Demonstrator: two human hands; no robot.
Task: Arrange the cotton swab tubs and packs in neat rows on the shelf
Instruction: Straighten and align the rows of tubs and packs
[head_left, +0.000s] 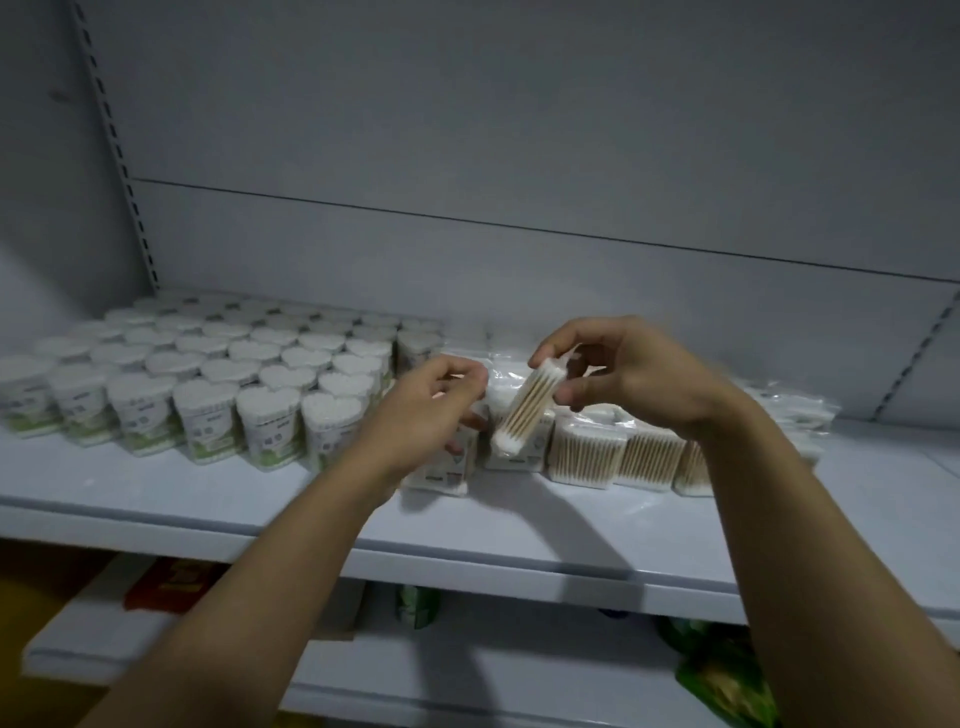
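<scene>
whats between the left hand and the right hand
Head view: a tilted pack of cotton swabs, its upper end pinched by the right hand, just right of the left hand.

The left forearm (270, 571) and right forearm (810, 545), both bare, rise from the bottom edge toward mid-frame. Right of centre, the right hand (623, 374) pinches a tilted swab pack (524, 410) between thumb and fingertips. Just left, the left hand (431, 410) has curled fingers; blur hides any grip.
</scene>
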